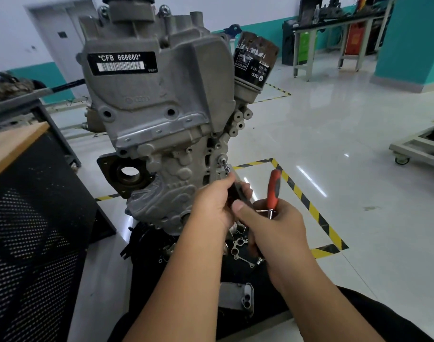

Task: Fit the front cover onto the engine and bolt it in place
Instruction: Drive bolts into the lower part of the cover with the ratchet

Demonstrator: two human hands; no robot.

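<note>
The grey front cover (161, 99) with a black "CFB 666660" label sits against the engine (176, 169), which stands upright in the middle of the view. At the cover's lower right edge a bolt (222, 159) carries a thin driver bit (226, 167). My left hand (216, 203) grips the dark body of that tool just below the bit. My right hand (272, 225) sits beside it and holds a red-handled ratchet (273, 191) whose handle points up; its thumb presses toward the left hand's tool.
A black oil filter (255, 60) sticks out at the engine's upper right. A black perforated cabinet (31, 230) with a wooden top stands at left. Loose metal parts (238, 245) and a grey housing (235, 294) lie below the hands. Yellow-black floor tape (307, 201) marks the floor at right.
</note>
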